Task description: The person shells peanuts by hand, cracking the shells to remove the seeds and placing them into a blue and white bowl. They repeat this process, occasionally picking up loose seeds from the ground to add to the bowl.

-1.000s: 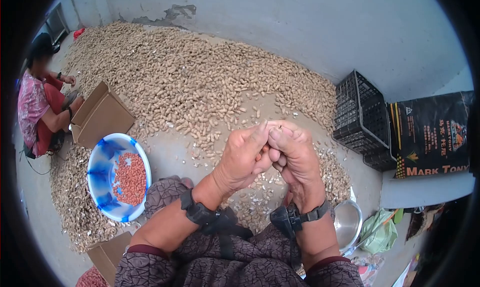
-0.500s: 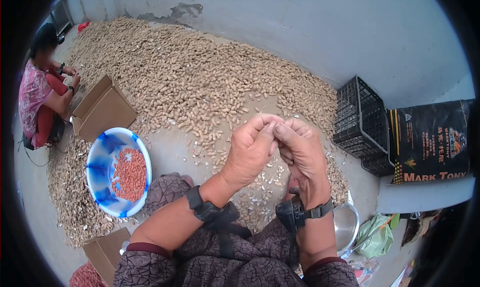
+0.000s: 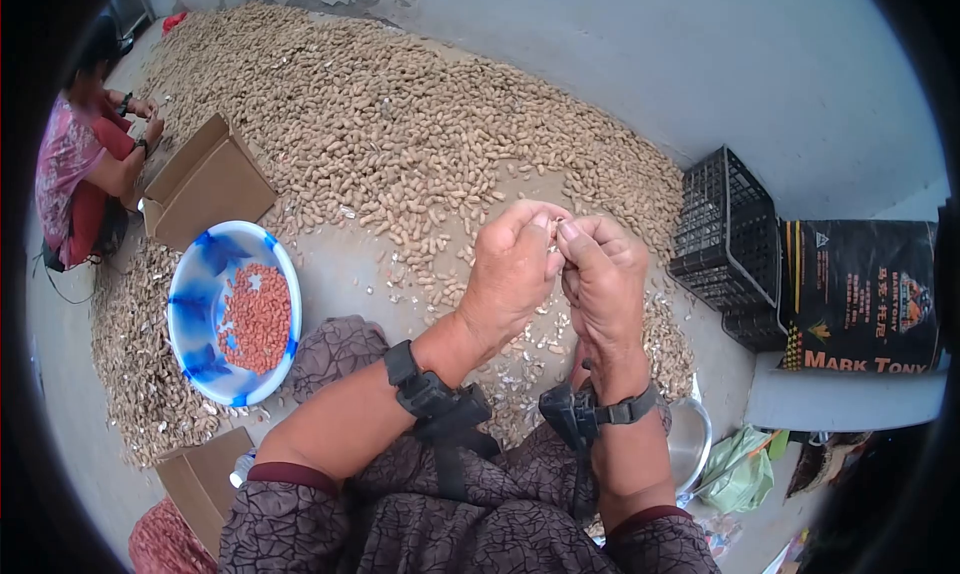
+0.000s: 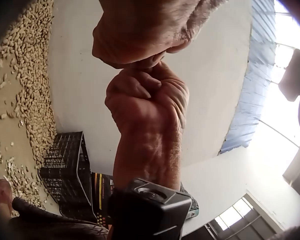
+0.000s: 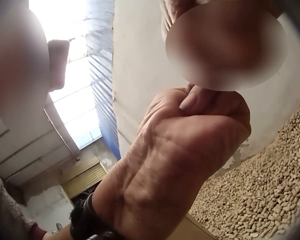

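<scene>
In the head view both hands meet in front of the peanut pile [image 3: 400, 144], thumbs and fingertips close together. The left hand [image 3: 508, 274] and the right hand [image 3: 606, 284] pinch a small pale piece [image 3: 554, 228], apparently a peanut, mostly covered by the fingers. The left wrist view shows the right hand [image 4: 147, 107] with curled fingers against the left hand [image 4: 150, 30]. From the right wrist, the left hand [image 5: 182, 140] shows its curled underside; what it holds is hidden there.
A blue-white basin [image 3: 190, 349] holds red kernels [image 3: 255, 319]. Behind it are a cardboard box [image 3: 215, 189] and a crouching person [image 3: 75, 164]. At right stand a black crate [image 3: 725, 234], a black sack [image 3: 865, 294], a metal bowl [image 3: 688, 439] and a green bag [image 3: 740, 474].
The thumbs have shifted slightly apart from their earlier contact. Red kernels seen in the left hand a second ago are now out of sight. The head view has shifted a little.
</scene>
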A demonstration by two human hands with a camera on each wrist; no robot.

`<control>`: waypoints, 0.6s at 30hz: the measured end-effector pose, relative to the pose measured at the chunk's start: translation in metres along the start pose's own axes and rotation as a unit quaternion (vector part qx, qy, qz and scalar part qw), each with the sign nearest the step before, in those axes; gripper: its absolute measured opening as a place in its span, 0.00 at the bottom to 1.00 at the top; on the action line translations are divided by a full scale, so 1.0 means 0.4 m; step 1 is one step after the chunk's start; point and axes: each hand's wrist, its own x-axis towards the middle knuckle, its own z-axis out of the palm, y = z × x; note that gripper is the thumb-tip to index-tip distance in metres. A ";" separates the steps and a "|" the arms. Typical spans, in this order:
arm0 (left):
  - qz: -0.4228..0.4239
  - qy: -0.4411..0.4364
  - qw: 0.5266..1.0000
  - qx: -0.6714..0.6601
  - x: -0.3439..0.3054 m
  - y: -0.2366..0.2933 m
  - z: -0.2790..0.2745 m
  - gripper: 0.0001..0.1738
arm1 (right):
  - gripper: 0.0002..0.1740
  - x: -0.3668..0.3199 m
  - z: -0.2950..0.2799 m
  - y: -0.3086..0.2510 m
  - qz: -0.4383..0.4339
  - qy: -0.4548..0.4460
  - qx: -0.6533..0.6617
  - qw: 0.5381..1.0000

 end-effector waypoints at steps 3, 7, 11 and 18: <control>-0.055 -0.049 0.994 -0.075 0.005 0.007 -0.011 0.09 | 0.04 0.001 0.001 0.000 -0.006 0.014 0.013 1.000; -0.071 -0.098 0.987 -0.110 0.008 0.007 -0.016 0.11 | 0.04 0.007 -0.015 0.007 0.008 0.003 0.064 0.998; -0.076 -0.103 0.986 -0.110 0.004 0.010 -0.010 0.12 | 0.04 0.001 -0.011 -0.016 0.043 0.035 0.016 0.998; -0.094 -0.092 0.989 -0.067 0.008 0.002 -0.010 0.10 | 0.04 0.004 -0.032 -0.011 0.001 0.052 -0.012 0.999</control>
